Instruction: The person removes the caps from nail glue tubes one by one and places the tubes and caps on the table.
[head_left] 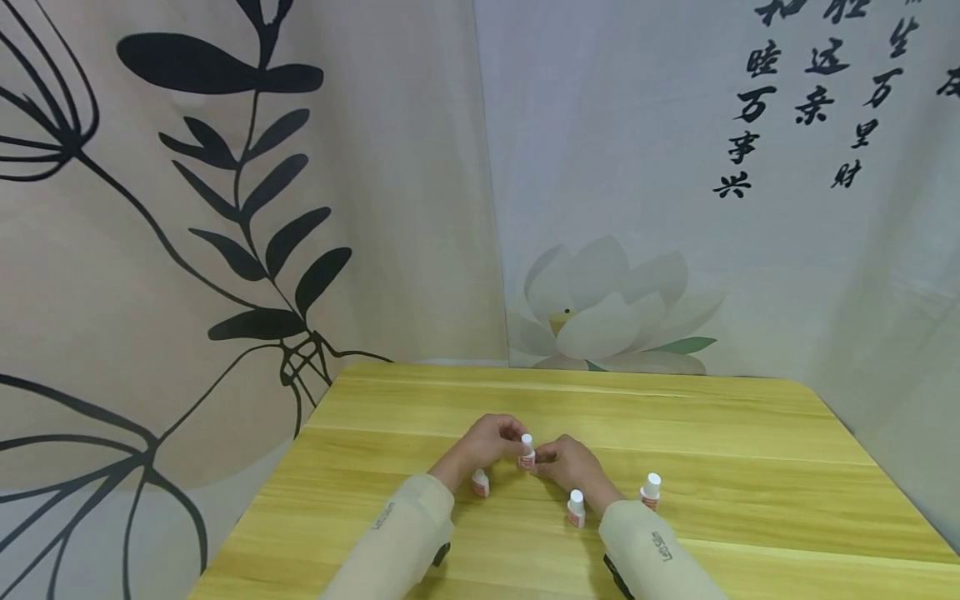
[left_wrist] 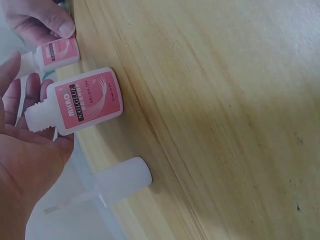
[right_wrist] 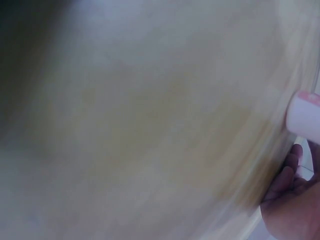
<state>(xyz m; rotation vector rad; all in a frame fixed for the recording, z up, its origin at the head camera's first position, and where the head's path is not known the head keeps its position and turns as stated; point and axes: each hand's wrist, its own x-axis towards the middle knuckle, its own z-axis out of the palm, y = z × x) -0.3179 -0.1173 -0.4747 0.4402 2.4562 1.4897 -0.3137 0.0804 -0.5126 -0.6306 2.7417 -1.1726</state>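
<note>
Between the two hands, at mid-table, stands a small white nail glue bottle (head_left: 527, 454) with a pink label and white cap. My left hand (head_left: 491, 442) has its thumb and fingers at this bottle's cap in the left wrist view. From the other side my right hand (head_left: 570, 462) holds the bottle's body, its thumb on the label edge. Nearer the left wrist, an uncapped nail glue bottle (left_wrist: 90, 102) stands with its threaded neck showing. Beside it a white brush cap (left_wrist: 125, 181) rests top-down, brush pointing up. In the right wrist view the right hand (right_wrist: 292, 205) shows only partly.
Two more capped bottles stand on the right: one bottle (head_left: 576, 508) by the right wrist, another bottle (head_left: 651, 490) beyond the right forearm and partly hidden by it. The wooden table (head_left: 750, 467) reaches back to a printed curtain (head_left: 405, 208).
</note>
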